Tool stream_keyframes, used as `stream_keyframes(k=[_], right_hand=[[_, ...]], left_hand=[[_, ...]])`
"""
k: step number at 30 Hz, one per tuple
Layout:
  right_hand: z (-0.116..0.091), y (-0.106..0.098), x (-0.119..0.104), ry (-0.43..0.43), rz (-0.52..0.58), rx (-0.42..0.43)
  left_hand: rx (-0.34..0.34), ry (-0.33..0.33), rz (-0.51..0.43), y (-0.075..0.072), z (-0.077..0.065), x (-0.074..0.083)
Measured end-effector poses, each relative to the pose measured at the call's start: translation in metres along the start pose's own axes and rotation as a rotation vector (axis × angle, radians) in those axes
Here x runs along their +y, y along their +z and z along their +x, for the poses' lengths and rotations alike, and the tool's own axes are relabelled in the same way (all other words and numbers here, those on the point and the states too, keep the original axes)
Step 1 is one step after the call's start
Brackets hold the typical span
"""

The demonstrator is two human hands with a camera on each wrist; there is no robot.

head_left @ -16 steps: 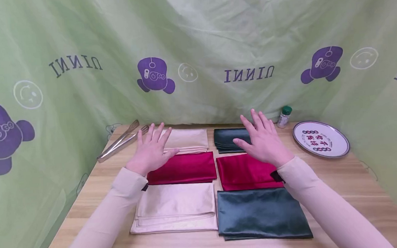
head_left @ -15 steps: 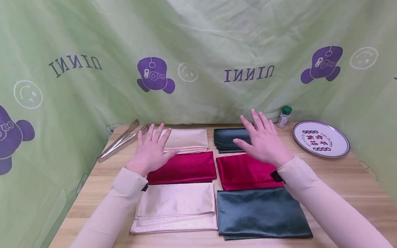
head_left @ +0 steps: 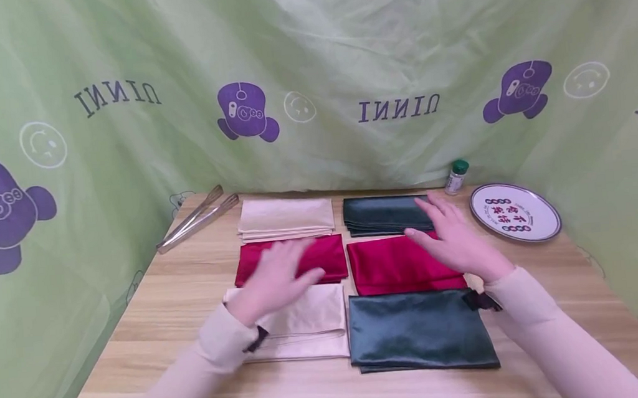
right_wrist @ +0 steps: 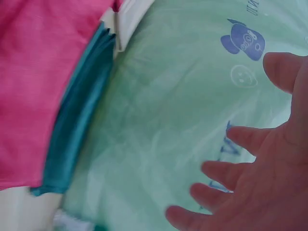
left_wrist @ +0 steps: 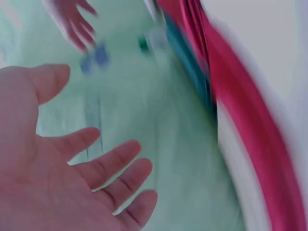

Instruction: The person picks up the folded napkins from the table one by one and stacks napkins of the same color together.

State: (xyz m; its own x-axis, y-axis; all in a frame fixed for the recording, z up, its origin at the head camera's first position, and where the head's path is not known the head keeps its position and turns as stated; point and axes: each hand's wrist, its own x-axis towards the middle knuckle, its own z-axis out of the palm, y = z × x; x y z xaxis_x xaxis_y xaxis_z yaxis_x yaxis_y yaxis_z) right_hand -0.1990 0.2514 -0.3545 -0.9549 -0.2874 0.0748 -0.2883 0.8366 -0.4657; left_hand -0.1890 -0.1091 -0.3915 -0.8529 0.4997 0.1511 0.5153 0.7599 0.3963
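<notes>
Folded satiny cloths lie flat in two columns in the head view. On the left are a cream cloth at the back, a red cloth and a front cream cloth. The right column has a dark green cloth, a red cloth and a front green cloth. My left hand, blurred, is over the left red and front cream cloths, fingers extended. Over the right red cloth's outer side is my right hand, fingers extended. Both hands hold nothing; the wrist views show bare palms.
Metal tongs lie at the back left of the wooden table. A small green-capped bottle stands at the back right, near a white plate with red lettering. Green printed curtain surrounds the back and sides.
Both hands have come back toward the body and shifted right in the head view, uncovering the rear cream cloth. The head view has tilted slightly down. The cloths lie as before.
</notes>
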Motion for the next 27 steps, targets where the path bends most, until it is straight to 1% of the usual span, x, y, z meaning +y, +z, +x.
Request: stream_keyframes(k=[2, 5, 8, 11, 15, 18, 21, 23, 25, 27], right_hand=[[-0.016, 0.002, 0.01, 0.019, 0.023, -0.025], [-0.043, 0.008, 0.024, 0.068, 0.036, -0.06], [-0.068, 0.014, 0.038, 0.109, 0.035, -0.075], [-0.09, 0.019, 0.048, 0.147, 0.027, -0.096], [-0.11, 0.028, 0.058, 0.193, 0.052, -0.16], [-0.121, 0.035, 0.062, 0.199, 0.066, -0.184], [-0.13, 0.041, 0.064, 0.18, 0.04, -0.17], [-0.134, 0.045, 0.064, 0.168, 0.008, -0.154], [-0.139, 0.048, 0.064, 0.163, -0.015, -0.139], [-0.143, 0.051, 0.063, 0.16, -0.027, -0.117]], left_hand=[[-0.054, 0.033, -0.074, 0.018, -0.009, 0.019], [-0.135, 0.089, -0.16, 0.041, -0.019, 0.038], [-0.191, 0.101, -0.217, 0.056, -0.022, 0.048], [-0.222, 0.087, -0.244, 0.065, -0.021, 0.053], [-0.273, 0.051, -0.208, 0.074, -0.018, 0.058], [-0.286, 0.047, -0.122, 0.08, -0.017, 0.063], [-0.278, 0.077, -0.034, 0.085, -0.014, 0.069], [-0.266, 0.084, -0.001, 0.087, -0.013, 0.072], [-0.245, 0.063, 0.026, 0.089, -0.011, 0.075], [-0.225, 0.026, 0.053, 0.091, -0.011, 0.077]])
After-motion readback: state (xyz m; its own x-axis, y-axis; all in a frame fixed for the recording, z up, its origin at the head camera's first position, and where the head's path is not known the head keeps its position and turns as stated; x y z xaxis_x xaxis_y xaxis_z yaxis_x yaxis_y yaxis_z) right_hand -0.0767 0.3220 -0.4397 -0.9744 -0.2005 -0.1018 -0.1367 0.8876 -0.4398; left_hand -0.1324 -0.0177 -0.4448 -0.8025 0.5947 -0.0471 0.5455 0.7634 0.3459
